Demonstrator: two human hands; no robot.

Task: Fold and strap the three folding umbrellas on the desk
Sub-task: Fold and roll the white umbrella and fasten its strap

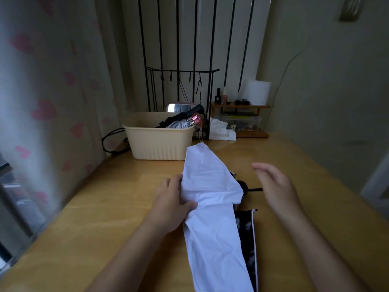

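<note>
- The white fabric folding umbrella (212,199), with dark patterned lining, is laid lengthwise on the wooden desk (105,207).
- Its left edge is gripped by the left hand (174,205).
- The right hand (273,184) is held open, apart from its right side.

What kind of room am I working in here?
Probably a bedroom or dorm desk corner at home. A curtain with pink hearts hangs along the left, a small wooden shelf holds cosmetic bottles, and a beige tub of umbrellas sits on the wooden desk.
</note>
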